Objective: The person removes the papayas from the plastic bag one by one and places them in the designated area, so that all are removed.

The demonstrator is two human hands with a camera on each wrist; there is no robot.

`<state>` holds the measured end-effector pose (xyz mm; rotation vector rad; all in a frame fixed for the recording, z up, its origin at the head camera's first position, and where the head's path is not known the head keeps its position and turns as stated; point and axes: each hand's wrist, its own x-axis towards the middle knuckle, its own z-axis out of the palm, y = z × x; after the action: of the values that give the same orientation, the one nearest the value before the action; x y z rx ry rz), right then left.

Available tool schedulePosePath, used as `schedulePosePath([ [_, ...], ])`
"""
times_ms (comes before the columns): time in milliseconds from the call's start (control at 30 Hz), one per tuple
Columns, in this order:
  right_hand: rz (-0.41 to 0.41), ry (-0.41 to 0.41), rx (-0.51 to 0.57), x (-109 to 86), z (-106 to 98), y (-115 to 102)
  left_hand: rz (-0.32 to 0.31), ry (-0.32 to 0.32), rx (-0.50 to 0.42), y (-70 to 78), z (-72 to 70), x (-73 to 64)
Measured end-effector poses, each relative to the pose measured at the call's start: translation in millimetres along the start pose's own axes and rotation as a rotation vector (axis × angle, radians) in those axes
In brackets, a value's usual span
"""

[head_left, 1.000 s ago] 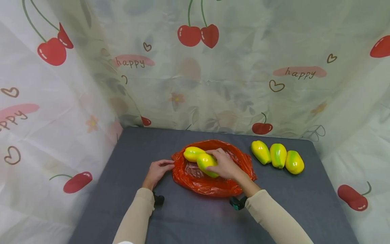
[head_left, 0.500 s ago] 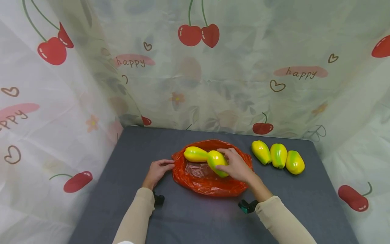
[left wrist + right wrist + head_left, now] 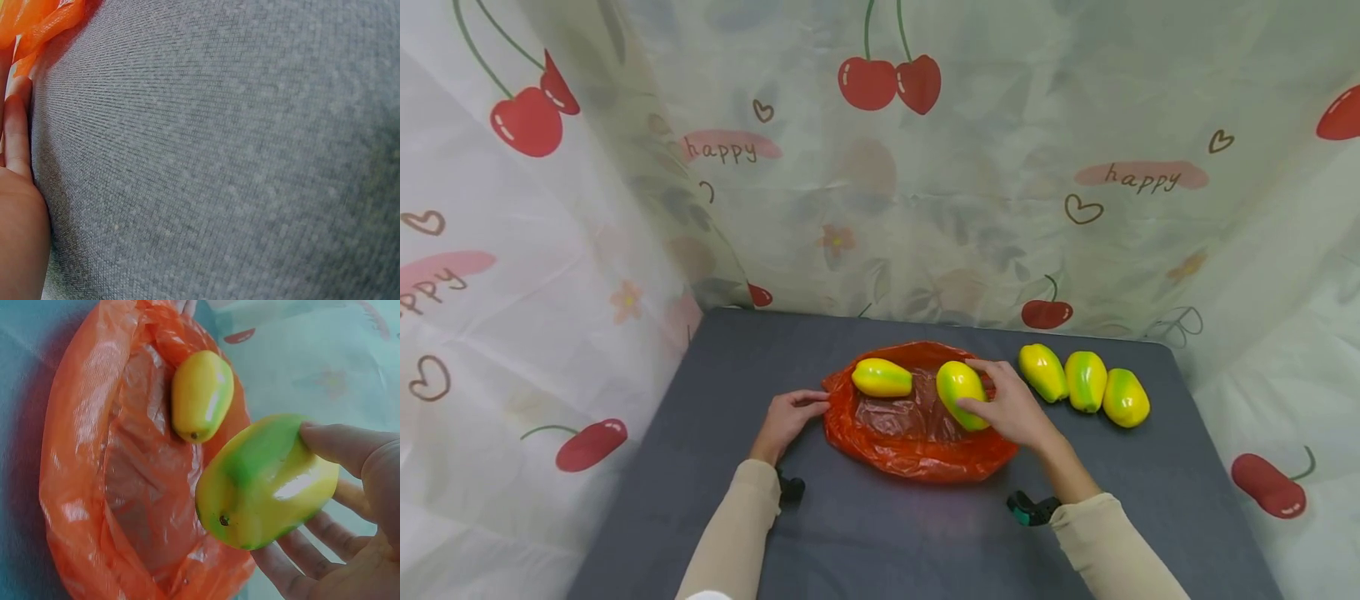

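Observation:
A red plastic bag [image 3: 895, 458] lies spread on the table with its mouth rolled open. My right hand [image 3: 1011, 404] holds a yellow-green papaya [image 3: 961, 392] over the bag's right part, thumb on one side and fingers on the other. In the right wrist view this papaya [image 3: 269, 487] shows a small dark stem scar. Another papaya [image 3: 882, 378] lies on its side inside the bag, toward the back left. My left hand [image 3: 788, 423] pinches the bag's left rim, and in the left wrist view its fingers [image 3: 17, 134] reach up to the orange-red plastic [image 3: 50, 22].
Three more papayas [image 3: 1086, 382] lie side by side on the table's back right, beyond my right hand. The dark grey table [image 3: 880, 533] ends at a back edge against a white curtain [image 3: 970, 208] printed with cherries and hearts.
My right hand has moved right with the papaya, away from the one lying in the bag, so a gap shows between them. My left hand stays at the bag's left rim.

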<state>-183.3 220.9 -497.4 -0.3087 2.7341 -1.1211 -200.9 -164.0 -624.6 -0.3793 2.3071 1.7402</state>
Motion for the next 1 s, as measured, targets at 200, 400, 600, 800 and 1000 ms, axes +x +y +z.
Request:
schedulePosePath([
  [200, -0.007, 0.013, -0.001, -5.9, -8, 10, 0.002, -0.004, 0.002, 0.2, -1.3, -0.7],
  [400, 0.019, 0.019, 0.036, -13.1, -16, 20, 0.002, -0.011, 0.002, 0.1, -2.3, -0.3],
  [600, 0.042, 0.045, 0.027, -18.7, -26, 30, -0.005, -0.013, 0.005, 1.3, -2.2, 0.9],
  [800, 0.102, 0.057, 0.02, -25.3, -35, 41, -0.006, -0.018, 0.009, 0.7, -1.8, 2.0],
  [1000, 0.124, 0.081, 0.039, -31.0, -41, 55, 0.002, -0.019, 0.0, -0.1, -1.4, 3.0],
])
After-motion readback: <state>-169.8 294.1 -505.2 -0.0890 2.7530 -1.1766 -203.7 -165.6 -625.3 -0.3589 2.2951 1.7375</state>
